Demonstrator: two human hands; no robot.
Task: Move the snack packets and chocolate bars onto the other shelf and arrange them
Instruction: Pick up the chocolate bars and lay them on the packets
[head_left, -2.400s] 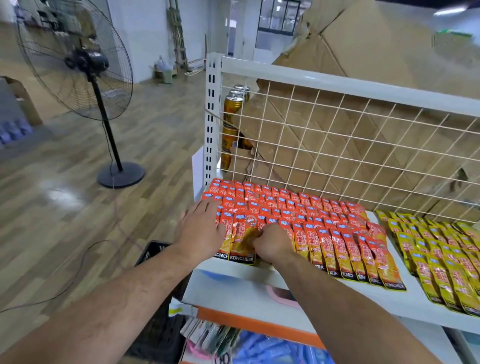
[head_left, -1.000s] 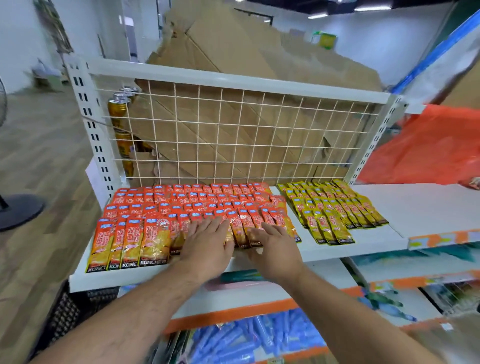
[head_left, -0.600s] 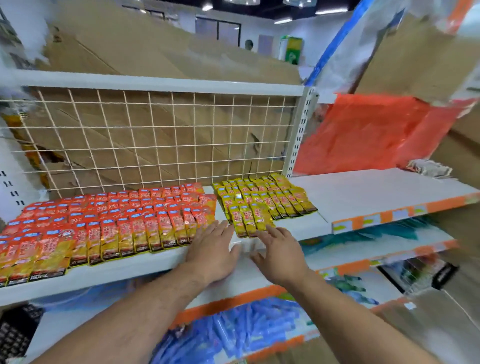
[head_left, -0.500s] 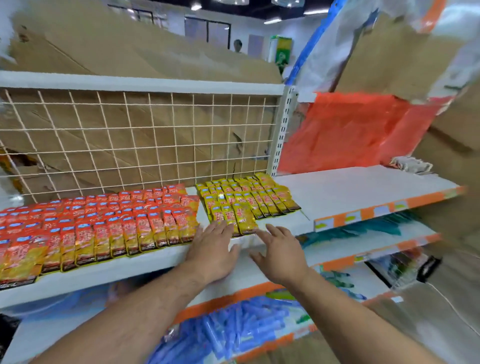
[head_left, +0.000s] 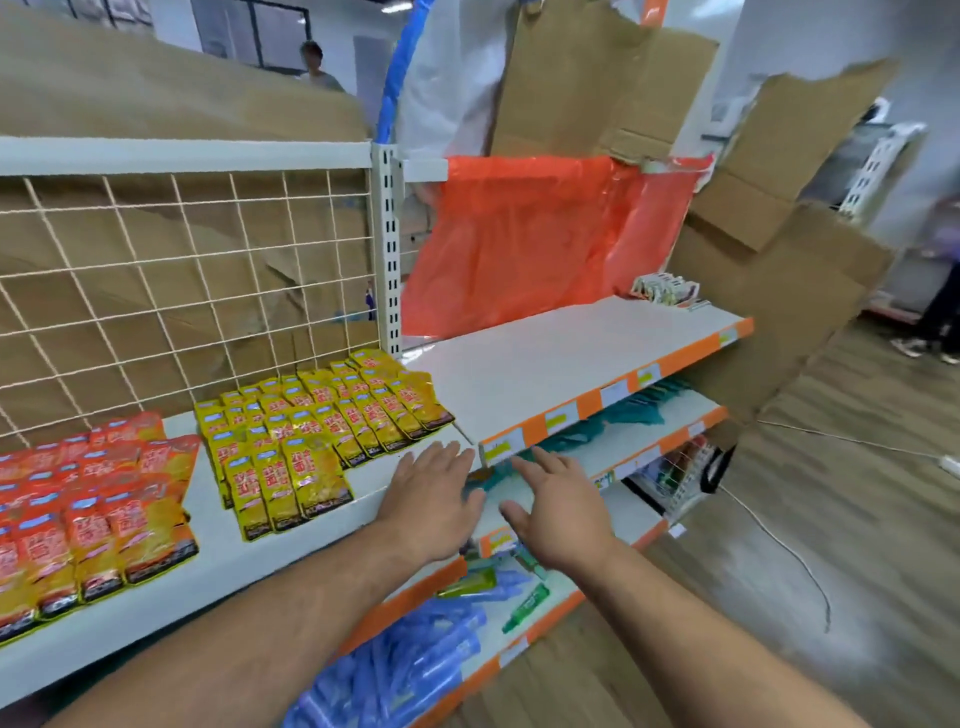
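Rows of orange-red snack packets (head_left: 93, 509) lie flat on the white top shelf (head_left: 218, 545) at the left. Several yellow snack packets (head_left: 317, 431) lie in rows to their right. My left hand (head_left: 434, 501) is flat and empty over the shelf's front edge, just right of the yellow packets. My right hand (head_left: 558, 506) hovers with spread fingers in front of the neighbouring white shelf (head_left: 561, 358), holding nothing. A small stack of packets (head_left: 667, 291) sits at that shelf's far right end.
A white wire grid (head_left: 187, 291) backs the left shelf, with cardboard behind it. An orange plastic sheet (head_left: 535, 239) hangs behind the right shelf. Lower shelves hold blue packets (head_left: 395, 665) and teal items (head_left: 618, 415). A person (head_left: 314, 60) stands in the background; a cable (head_left: 795, 556) crosses the wooden floor.
My view and both hands have swung right, from the orange-red packets past the yellow ones to the gap between the two shelves. Both hands stayed empty.
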